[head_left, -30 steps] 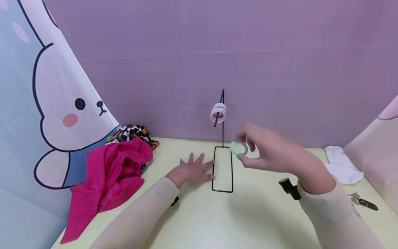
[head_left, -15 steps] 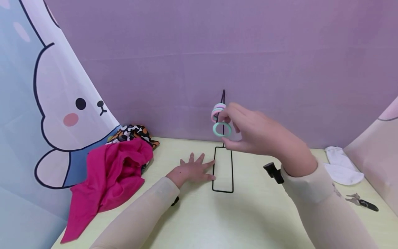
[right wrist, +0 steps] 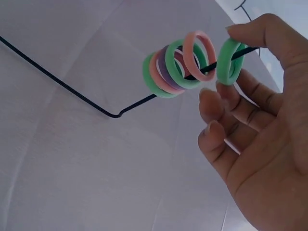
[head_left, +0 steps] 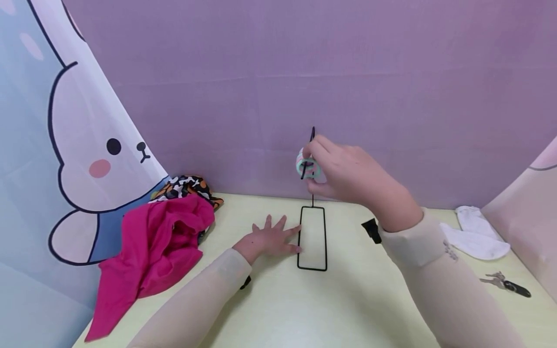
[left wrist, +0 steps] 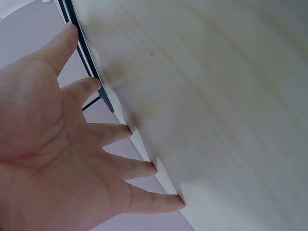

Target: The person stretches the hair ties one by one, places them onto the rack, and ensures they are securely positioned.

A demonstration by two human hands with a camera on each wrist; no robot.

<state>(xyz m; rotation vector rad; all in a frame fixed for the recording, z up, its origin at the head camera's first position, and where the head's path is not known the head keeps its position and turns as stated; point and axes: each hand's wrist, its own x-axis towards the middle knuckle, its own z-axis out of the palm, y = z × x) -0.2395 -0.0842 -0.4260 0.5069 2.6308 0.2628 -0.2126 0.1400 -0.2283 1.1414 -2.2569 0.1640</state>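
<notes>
My right hand (head_left: 348, 169) pinches a mint-green hair tie (right wrist: 222, 70) between thumb and fingertips. In the right wrist view this ring surrounds the end part of the black wire rod (right wrist: 137, 103). Further along the rod hang several green, pink and purple hair ties, the nearest a pink hair tie (right wrist: 186, 55) slightly apart from the rest. The rod belongs to a black wire stand (head_left: 325, 241) whose rectangular base lies on the table. My left hand (head_left: 270, 239) lies spread on the table, with thumb and index finger touching the base's left side.
A magenta cloth (head_left: 152, 246) and a patterned cloth (head_left: 184, 186) lie at the left. White fabric (head_left: 474, 234) and keys with a black fob (head_left: 515, 289) lie at the right. A purple curtain (head_left: 243, 96) hangs behind the stand.
My right hand has moved left and up with the green hair tie, from right of the stand onto the rod's end. My left hand has stayed in place.
</notes>
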